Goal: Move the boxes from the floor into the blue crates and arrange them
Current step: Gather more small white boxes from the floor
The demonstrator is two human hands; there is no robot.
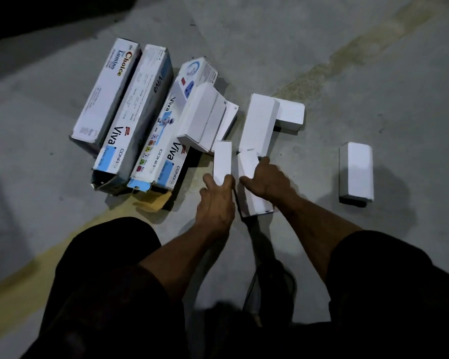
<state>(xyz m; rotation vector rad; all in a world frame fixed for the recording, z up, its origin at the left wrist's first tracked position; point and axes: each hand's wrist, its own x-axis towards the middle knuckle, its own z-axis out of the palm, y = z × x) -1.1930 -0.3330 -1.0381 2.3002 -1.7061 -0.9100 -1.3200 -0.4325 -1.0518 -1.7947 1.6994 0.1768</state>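
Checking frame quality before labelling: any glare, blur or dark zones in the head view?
Head view: plain white boxes blow out near-featureless; top-left corner and the person's lap fall into black; left hand and right hand slightly soft; wide-angle bending at edges.

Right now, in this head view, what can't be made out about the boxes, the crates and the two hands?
- Blue crates: none in the frame, so their place and fill are unknown.
- Small print on the Choice box: too small and blurred.
- White box under the right hand: partly covered, grip unclear.
- Left hand fingers behind the small white box: hidden.
- Floor near the knees: too dark.
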